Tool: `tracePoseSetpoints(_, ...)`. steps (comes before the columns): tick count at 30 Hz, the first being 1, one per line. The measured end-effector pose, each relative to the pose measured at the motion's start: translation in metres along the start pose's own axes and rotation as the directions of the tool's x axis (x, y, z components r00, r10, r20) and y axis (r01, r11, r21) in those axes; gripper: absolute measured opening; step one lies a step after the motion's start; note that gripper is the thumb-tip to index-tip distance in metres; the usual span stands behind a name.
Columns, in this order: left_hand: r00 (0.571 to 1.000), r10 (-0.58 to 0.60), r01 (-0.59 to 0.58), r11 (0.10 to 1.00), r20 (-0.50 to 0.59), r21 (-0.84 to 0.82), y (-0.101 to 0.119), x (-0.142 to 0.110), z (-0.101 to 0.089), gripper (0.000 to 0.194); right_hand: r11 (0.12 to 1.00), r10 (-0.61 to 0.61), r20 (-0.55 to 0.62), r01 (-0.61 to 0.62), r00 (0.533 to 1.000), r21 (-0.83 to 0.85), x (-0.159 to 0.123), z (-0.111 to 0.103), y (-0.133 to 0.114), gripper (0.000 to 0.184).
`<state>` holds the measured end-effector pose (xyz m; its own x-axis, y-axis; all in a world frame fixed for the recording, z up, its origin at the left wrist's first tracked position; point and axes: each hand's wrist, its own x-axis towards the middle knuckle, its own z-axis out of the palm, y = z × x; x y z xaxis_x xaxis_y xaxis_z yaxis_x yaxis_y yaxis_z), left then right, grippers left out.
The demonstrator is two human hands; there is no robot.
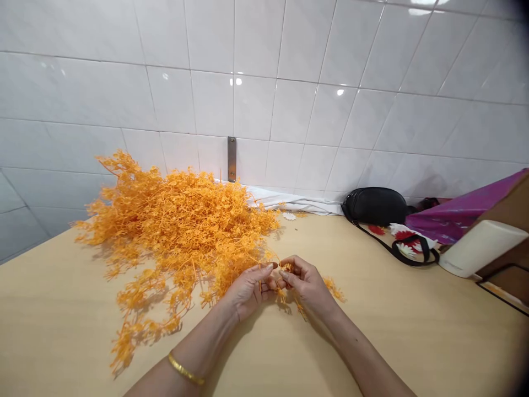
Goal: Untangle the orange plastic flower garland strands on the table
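A large heap of orange plastic flower sprigs [177,220] covers the left and middle of the table. My left hand [252,289], a gold bangle on its wrist, is at the heap's right edge with its fingers curled round a thin orange sprig stem. Close beside it, my right hand [303,281] pinches an orange sprig [282,295] between thumb and fingers. Small orange tips hang below the fingers of both hands. Whether the two hands hold one sprig or two, I cannot tell. Another orange piece [334,289] shows just right of my right hand.
A black bag [374,207] with a strap lies at the back right of the wooden table [372,353]. Near it are red and white artificial flowers [407,249], a white cylinder [481,248] and purple plastic [458,212]. A tiled wall [256,105] stands behind.
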<state>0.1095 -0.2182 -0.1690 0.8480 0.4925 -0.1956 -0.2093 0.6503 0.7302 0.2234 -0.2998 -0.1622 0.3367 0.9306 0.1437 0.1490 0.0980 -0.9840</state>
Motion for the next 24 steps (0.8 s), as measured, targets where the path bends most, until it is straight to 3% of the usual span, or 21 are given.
tracePoseSetpoints(2,1.0,-0.027,0.027,0.999,-0.006,0.034,0.002,0.0,0.0,0.026,1.0,-0.022,-0.019,0.021,1.0,-0.022,-0.003,0.001,0.0,0.016)
tracePoseSetpoints(5,0.994,-0.016,0.016,1.0,-0.108,-0.002,0.006,0.003,-0.002,0.022,0.997,-0.038,-0.032,0.036,0.999,-0.066,-0.007,-0.003,0.0,0.014)
tracePoseSetpoints(9,0.967,0.087,-0.103,0.993,-0.241,-0.057,0.01,0.008,-0.006,0.016,0.999,-0.019,-0.121,0.016,0.993,-0.031,-0.006,-0.012,0.002,0.016)
tracePoseSetpoints(12,0.953,0.197,-0.19,0.98,-0.232,0.051,0.009,0.007,-0.006,0.023,0.999,0.029,-0.243,-0.022,0.97,0.031,-0.001,-0.016,0.006,0.02)
tracePoseSetpoints(15,0.946,0.238,-0.207,0.966,-0.222,0.155,0.007,0.005,-0.003,0.026,0.997,0.059,-0.294,-0.04,0.954,0.071,0.002,-0.019,0.011,0.023)
tracePoseSetpoints(18,0.946,0.194,-0.155,0.974,-0.258,0.164,0.004,0.001,0.0,0.025,0.992,0.069,-0.309,-0.032,0.949,0.123,0.002,-0.022,0.013,0.025)
tracePoseSetpoints(22,0.99,-0.015,0.033,0.991,-0.139,0.128,0.004,-0.004,0.0,0.029,0.971,0.106,-0.347,-0.022,0.932,0.236,0.0,-0.027,0.01,0.027)
tracePoseSetpoints(24,0.992,-0.003,0.022,0.989,-0.13,0.146,0.006,-0.004,-0.002,0.03,0.966,0.112,-0.315,-0.029,0.943,0.258,-0.002,-0.028,0.007,0.027)
